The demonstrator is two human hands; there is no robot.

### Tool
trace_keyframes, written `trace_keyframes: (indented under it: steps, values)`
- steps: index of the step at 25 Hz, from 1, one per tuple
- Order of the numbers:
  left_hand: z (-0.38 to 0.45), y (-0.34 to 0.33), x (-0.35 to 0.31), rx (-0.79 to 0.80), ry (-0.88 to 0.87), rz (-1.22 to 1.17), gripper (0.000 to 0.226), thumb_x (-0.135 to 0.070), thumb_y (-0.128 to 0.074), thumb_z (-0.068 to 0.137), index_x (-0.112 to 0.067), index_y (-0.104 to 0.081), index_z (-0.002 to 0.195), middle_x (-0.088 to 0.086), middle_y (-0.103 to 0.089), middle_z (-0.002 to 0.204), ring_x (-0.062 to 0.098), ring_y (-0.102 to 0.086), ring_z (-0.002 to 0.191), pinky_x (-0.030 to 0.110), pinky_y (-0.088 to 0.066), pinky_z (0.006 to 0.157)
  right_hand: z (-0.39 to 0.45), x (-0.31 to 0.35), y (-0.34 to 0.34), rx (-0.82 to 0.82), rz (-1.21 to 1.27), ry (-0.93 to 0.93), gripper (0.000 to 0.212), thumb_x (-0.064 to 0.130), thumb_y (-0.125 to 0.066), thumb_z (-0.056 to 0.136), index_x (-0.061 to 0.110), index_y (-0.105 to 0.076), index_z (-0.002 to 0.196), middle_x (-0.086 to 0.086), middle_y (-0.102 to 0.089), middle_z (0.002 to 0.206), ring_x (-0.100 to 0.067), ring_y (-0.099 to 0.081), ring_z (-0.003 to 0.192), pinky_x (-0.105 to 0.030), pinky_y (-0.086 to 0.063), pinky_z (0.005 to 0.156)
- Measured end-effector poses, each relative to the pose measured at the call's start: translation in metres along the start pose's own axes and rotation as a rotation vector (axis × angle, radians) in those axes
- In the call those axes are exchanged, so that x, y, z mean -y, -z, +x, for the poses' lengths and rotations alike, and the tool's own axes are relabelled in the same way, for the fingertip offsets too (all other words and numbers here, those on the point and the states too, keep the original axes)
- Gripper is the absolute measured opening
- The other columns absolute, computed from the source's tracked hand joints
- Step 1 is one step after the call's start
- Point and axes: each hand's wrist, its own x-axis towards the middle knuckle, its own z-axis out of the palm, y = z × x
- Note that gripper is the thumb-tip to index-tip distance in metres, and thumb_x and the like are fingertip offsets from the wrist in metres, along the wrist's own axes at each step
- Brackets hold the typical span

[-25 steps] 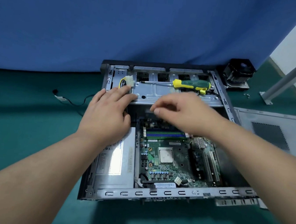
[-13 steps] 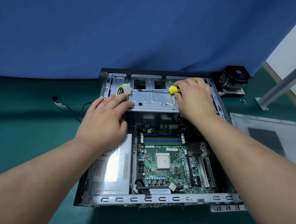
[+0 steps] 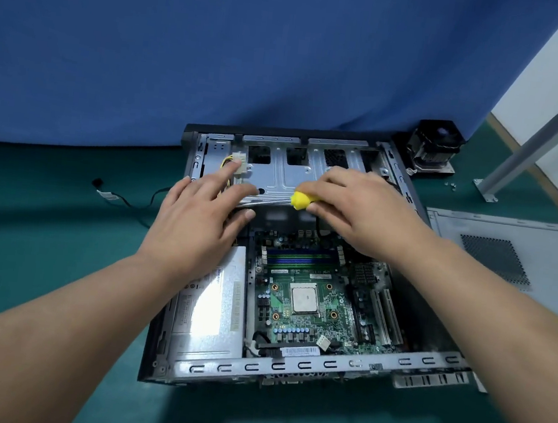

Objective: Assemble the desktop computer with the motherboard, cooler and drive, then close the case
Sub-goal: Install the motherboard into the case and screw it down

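The screwdriver [image 3: 301, 200] handle (mostly) hides under the right hand [image 3: 360, 213]; its shaft blurs.

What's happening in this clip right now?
A person is working over an open desktop case on a green surface. The right hand grips a yellow-handled screwdriver, its shaft pointing left across the metal drive cage. The left hand rests open at the cage's near-left edge. The motherboard sits inside with its processor bare; the cooler and side panel lie outside the case.
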Motion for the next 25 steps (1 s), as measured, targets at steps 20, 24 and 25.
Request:
trace_keyframes:
  steps: [20,24,25]
  values:
    - [0.0,0.002,-0.001,-0.03,0.03,0.016,0.028,-0.036,-0.054,0.102,-0.025,-0.054,0.127,-0.008,-0.051,0.143,0.018,-0.042,0.133,0.04,-0.022,0.119,-0.008,0.028,0.01,-0.584,0.72,-0.315,0.049,0.026,-0.063,0.098,0.036,-0.034,0.136,0.024,-0.06,0.097,-0.005,-0.069,0.082,-0.017,-0.053,0.073]
    - [0.0,0.001,-0.002,-0.01,0.065,0.032,0.044,-0.031,-0.05,0.102,-0.029,-0.046,0.145,-0.012,-0.038,0.159,0.015,-0.033,0.145,0.039,-0.015,0.125,-0.002,0.042,-0.009,-0.323,0.631,-0.244,0.044,0.03,-0.064,0.098,0.029,-0.037,0.133,0.008,-0.068,0.103,-0.014,-0.068,0.085,-0.043,-0.058,0.076]
    - [0.001,0.001,-0.002,-0.008,0.069,0.037,0.046,-0.03,-0.05,0.101,-0.029,-0.045,0.147,-0.012,-0.035,0.161,0.015,-0.032,0.146,0.039,-0.014,0.125,0.001,0.044,-0.015,-0.276,0.614,-0.214,0.041,0.029,-0.064,0.098,0.027,-0.038,0.13,0.004,-0.068,0.104,-0.017,-0.068,0.087,-0.046,-0.057,0.076]
